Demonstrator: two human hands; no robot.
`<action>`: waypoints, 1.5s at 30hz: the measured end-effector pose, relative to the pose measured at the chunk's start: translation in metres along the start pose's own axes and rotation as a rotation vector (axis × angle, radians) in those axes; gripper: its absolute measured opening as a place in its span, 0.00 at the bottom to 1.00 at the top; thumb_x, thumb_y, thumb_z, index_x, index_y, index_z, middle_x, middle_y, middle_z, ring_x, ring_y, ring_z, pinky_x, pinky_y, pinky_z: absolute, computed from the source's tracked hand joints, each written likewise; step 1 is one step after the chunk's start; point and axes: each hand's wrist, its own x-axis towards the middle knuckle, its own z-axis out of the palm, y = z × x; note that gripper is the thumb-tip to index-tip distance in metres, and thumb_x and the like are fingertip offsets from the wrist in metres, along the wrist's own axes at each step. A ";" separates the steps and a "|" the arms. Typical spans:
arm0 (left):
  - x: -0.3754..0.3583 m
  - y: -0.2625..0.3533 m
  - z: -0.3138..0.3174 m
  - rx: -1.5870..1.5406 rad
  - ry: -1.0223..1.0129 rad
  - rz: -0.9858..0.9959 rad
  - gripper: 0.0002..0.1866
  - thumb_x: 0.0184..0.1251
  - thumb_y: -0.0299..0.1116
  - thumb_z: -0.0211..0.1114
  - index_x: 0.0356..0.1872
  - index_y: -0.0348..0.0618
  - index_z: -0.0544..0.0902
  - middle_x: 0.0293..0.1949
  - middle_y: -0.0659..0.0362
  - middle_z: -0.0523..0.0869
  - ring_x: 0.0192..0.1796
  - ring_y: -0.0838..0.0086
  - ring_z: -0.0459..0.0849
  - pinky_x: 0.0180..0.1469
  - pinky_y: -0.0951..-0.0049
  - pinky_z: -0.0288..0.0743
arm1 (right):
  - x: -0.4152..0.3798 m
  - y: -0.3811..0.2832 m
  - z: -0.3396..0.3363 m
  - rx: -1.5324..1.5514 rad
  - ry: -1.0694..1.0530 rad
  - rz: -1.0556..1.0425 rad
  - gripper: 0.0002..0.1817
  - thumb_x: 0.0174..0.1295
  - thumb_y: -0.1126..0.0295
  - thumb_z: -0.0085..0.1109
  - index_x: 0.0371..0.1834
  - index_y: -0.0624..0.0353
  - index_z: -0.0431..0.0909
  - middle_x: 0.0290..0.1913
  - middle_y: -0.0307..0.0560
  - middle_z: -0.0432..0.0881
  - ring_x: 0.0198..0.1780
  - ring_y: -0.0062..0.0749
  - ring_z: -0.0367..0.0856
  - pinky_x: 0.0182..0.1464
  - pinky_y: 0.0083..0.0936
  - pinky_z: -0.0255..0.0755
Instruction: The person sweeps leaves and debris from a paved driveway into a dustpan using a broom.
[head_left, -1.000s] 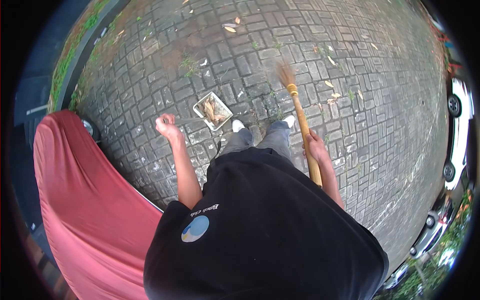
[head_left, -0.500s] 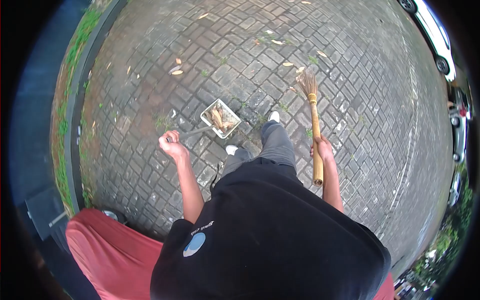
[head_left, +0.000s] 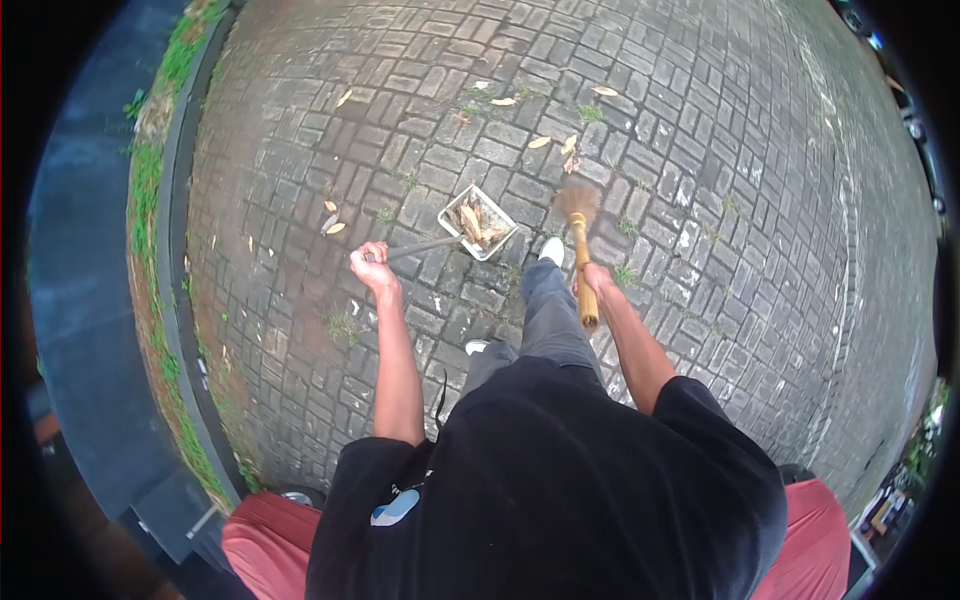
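Note:
My left hand (head_left: 374, 266) is closed around the end of a long grey handle. That handle runs to a white basket-like dustpan (head_left: 506, 240), tilted in view, with dry brown leaves (head_left: 474, 220) inside. My right hand (head_left: 596, 279) grips the thick wooden handle of a short stick broom (head_left: 580, 240). The bristles are blurred and fan out over the paving, right of the dustpan and close by a few loose yellow leaves (head_left: 540, 142). My white shoe (head_left: 551, 250) stands between broom and dustpan.
Brick paving (head_left: 420, 120) with scattered leaves and weed tufts spreads all around. A dark curb (head_left: 178, 200) with a grass strip runs along the left. Red fabric (head_left: 270, 540) shows behind me on both sides, and parked vehicles line the far right.
I have stepped forward over the paving. The broom has swung inward toward the dustpan, its bristles now blurred. The dustpan has moved forward along with my left hand.

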 end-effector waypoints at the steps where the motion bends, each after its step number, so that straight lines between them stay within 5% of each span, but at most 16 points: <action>1: 0.009 -0.011 0.020 -0.015 0.041 0.010 0.16 0.54 0.33 0.42 0.08 0.45 0.57 0.11 0.62 0.58 0.19 0.75 0.58 0.26 0.74 0.53 | -0.018 -0.003 -0.003 -0.118 -0.052 -0.028 0.11 0.63 0.69 0.41 0.48 0.56 0.64 0.19 0.46 0.68 0.15 0.31 0.69 0.15 0.28 0.68; 4: 0.032 -0.030 0.066 0.053 -0.064 -0.011 0.16 0.55 0.34 0.42 0.09 0.45 0.57 0.11 0.62 0.59 0.19 0.75 0.59 0.26 0.74 0.53 | -0.083 -0.036 -0.030 -0.173 -0.056 -0.025 0.17 0.63 0.69 0.42 0.55 0.56 0.66 0.22 0.47 0.70 0.17 0.31 0.71 0.18 0.29 0.70; 9: 0.050 -0.041 0.128 0.108 -0.034 -0.056 0.16 0.56 0.35 0.44 0.10 0.43 0.60 0.12 0.61 0.62 0.18 0.76 0.60 0.25 0.74 0.53 | -0.155 -0.119 -0.068 -0.168 -0.168 0.014 0.27 0.65 0.67 0.42 0.69 0.48 0.54 0.24 0.45 0.70 0.18 0.28 0.69 0.18 0.25 0.68; 15: 0.063 -0.049 0.142 0.199 -0.002 -0.039 0.17 0.57 0.37 0.44 0.10 0.42 0.62 0.11 0.60 0.63 0.18 0.74 0.63 0.25 0.74 0.55 | -0.046 -0.142 -0.035 -0.401 0.095 -0.368 0.22 0.60 0.68 0.41 0.58 0.59 0.65 0.19 0.47 0.71 0.16 0.33 0.73 0.18 0.30 0.70; 18: 0.068 -0.043 0.142 0.219 -0.023 -0.044 0.18 0.57 0.37 0.44 0.10 0.42 0.62 0.11 0.60 0.64 0.18 0.74 0.63 0.25 0.74 0.56 | 0.042 -0.142 -0.007 -0.440 0.152 -0.380 0.17 0.59 0.69 0.41 0.50 0.63 0.67 0.17 0.49 0.71 0.15 0.37 0.74 0.17 0.32 0.69; 21: 0.069 -0.035 0.139 0.225 0.020 -0.071 0.18 0.57 0.37 0.44 0.10 0.42 0.62 0.13 0.60 0.65 0.20 0.74 0.65 0.26 0.74 0.57 | 0.033 -0.148 -0.006 -0.283 -0.121 -0.116 0.16 0.61 0.69 0.41 0.52 0.58 0.65 0.19 0.43 0.68 0.14 0.29 0.69 0.16 0.27 0.68; 26: 0.063 -0.024 0.142 0.253 0.120 -0.120 0.17 0.58 0.37 0.44 0.12 0.42 0.63 0.14 0.61 0.65 0.21 0.75 0.65 0.28 0.74 0.60 | -0.101 -0.166 -0.017 -0.256 -0.161 -0.089 0.20 0.61 0.70 0.41 0.58 0.56 0.65 0.22 0.45 0.70 0.15 0.29 0.69 0.17 0.27 0.68; 30: 0.061 -0.017 0.142 0.296 0.122 -0.108 0.17 0.58 0.37 0.43 0.12 0.41 0.64 0.14 0.60 0.66 0.21 0.75 0.65 0.28 0.75 0.60 | -0.112 -0.181 -0.001 -0.322 -0.056 -0.210 0.23 0.61 0.70 0.43 0.62 0.54 0.63 0.23 0.45 0.70 0.17 0.29 0.70 0.18 0.26 0.69; 35: 0.068 -0.015 0.131 0.285 0.155 -0.073 0.18 0.58 0.38 0.43 0.11 0.41 0.64 0.14 0.60 0.67 0.21 0.75 0.66 0.28 0.74 0.59 | 0.038 -0.186 0.037 -0.754 0.100 -0.495 0.24 0.61 0.65 0.43 0.61 0.59 0.63 0.20 0.46 0.73 0.16 0.34 0.75 0.19 0.31 0.72; 38: 0.069 -0.012 0.124 0.385 0.122 -0.048 0.20 0.59 0.40 0.42 0.11 0.41 0.65 0.14 0.60 0.68 0.21 0.74 0.66 0.28 0.74 0.60 | 0.094 -0.186 0.042 -0.913 0.272 -0.623 0.23 0.55 0.61 0.44 0.51 0.64 0.71 0.28 0.58 0.81 0.26 0.43 0.83 0.30 0.35 0.76; 41: 0.066 -0.013 0.124 0.392 0.170 -0.061 0.21 0.60 0.41 0.40 0.12 0.41 0.66 0.14 0.59 0.70 0.21 0.74 0.67 0.29 0.73 0.60 | 0.065 -0.185 0.041 -0.811 -0.043 -0.287 0.19 0.55 0.62 0.44 0.40 0.64 0.77 0.26 0.57 0.80 0.25 0.45 0.82 0.29 0.35 0.75; 45: 0.055 -0.011 0.126 0.332 0.314 -0.058 0.20 0.60 0.41 0.40 0.13 0.41 0.67 0.15 0.58 0.71 0.22 0.73 0.68 0.30 0.73 0.61 | -0.056 -0.198 0.021 -1.013 -0.113 -0.314 0.20 0.56 0.65 0.43 0.50 0.62 0.74 0.26 0.55 0.80 0.22 0.41 0.80 0.27 0.34 0.75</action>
